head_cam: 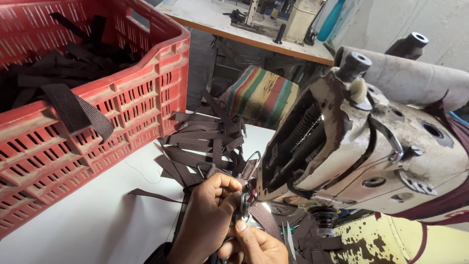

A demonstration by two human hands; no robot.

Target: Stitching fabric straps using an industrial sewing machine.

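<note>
Under the needle: fingers (236,204) of the left hand (207,220) pinched a brown webbing strap (261,215) with its metal ring (244,205), right against the sewing machine head (361,146).
Right hand: right hand (256,244) lay just below, thumb pressed on the same strap, fingers closed narrow.
Loose pile: strap pieces with triangular rings (205,146) lay just beyond the hands, touching them.
Crate edge: red crate (146,102) of straps stood left, one strap over its rim.
Open room: bare white table (88,225) lay left of the hands, below the crate.
</note>
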